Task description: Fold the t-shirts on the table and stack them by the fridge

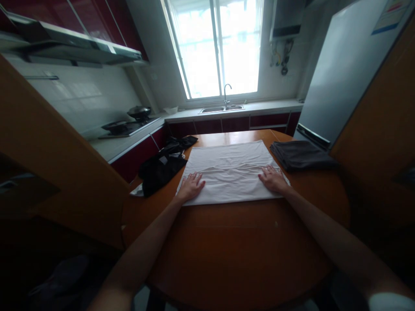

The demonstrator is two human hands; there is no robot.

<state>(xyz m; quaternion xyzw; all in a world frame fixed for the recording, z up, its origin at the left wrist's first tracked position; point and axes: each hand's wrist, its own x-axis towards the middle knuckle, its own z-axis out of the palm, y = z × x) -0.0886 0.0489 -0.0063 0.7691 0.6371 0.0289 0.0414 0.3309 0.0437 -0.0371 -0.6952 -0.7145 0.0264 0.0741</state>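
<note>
A white cloth (pixel 230 166) lies spread flat on the round wooden table (pixel 240 242). My left hand (pixel 191 185) rests palm down on its near left corner, fingers stretched out. My right hand (pixel 272 179) lies flat on its near right edge, fingers also spread. Neither hand holds anything. A few creases run across the cloth between the two hands.
A heap of black garments (pixel 164 166) lies left of the cloth. A folded dark grey cloth (pixel 301 155) sits at the right. Beyond the table are a counter with a sink (pixel 222 109), a stove with a pan (pixel 138 113), and a fridge (pixel 340 73) at the right.
</note>
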